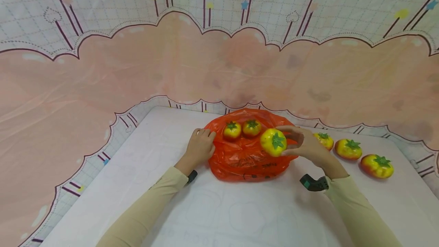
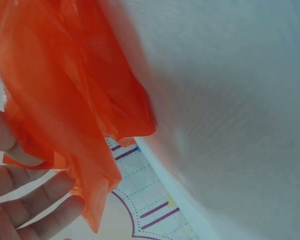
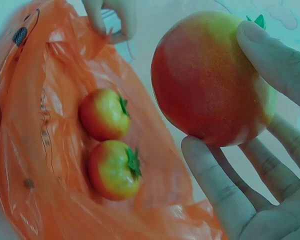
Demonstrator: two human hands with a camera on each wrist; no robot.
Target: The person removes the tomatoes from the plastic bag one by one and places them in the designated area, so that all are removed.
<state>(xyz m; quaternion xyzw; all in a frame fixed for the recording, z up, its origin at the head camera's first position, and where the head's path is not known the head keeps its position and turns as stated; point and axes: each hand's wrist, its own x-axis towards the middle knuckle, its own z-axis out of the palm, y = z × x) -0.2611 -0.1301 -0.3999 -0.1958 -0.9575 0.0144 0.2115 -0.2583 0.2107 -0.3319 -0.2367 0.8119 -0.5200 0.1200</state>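
An orange plastic bag (image 1: 245,159) lies on the white table, with two red-yellow toy tomatoes (image 1: 232,130) (image 1: 252,127) inside it. My left hand (image 1: 200,146) pinches the bag's left edge; in the left wrist view the orange plastic (image 2: 65,100) hangs from my fingers (image 2: 35,210). My right hand (image 1: 302,144) grips a third tomato (image 1: 273,142) just above the bag's right side. The right wrist view shows that tomato (image 3: 210,80) between thumb and fingers (image 3: 215,185), with the two bagged tomatoes (image 3: 104,114) (image 3: 114,170) below on the orange bag (image 3: 35,150).
Three more tomatoes (image 1: 324,140) (image 1: 348,149) (image 1: 377,166) lie in a row on the table to the right of the bag. A pink patterned backdrop (image 1: 103,71) rises behind and curves around the table (image 1: 219,209).
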